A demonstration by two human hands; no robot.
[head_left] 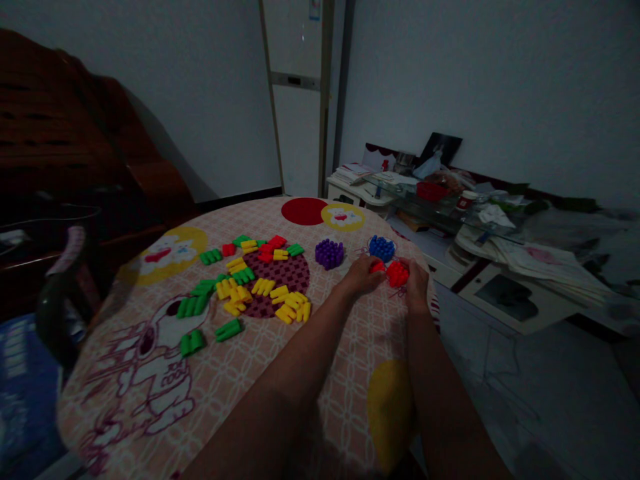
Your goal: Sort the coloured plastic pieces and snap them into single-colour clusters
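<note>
My left hand [366, 275] is closed at the fingertips on a small red plastic block [377, 267]. Facing it, my right hand [418, 283] grips a cluster of red blocks [398, 273] at the right side of the round table. Just beyond the fingers stands a group of blue blocks [381, 248]. A group of purple blocks [329, 254] sits to the left of that. Further left lie loose yellow blocks [233, 293], green blocks [193, 306] and several red blocks [273, 248]. My fingers hide part of the red pieces.
A patterned cloth [340, 373] covers the table. A wooden bench [65, 133] and a chair arm [57, 320] are at the left. To the right is a low cabinet [480, 267] cluttered with papers, bags and a red bowl [431, 192]. A tall white appliance [297, 127] stands behind.
</note>
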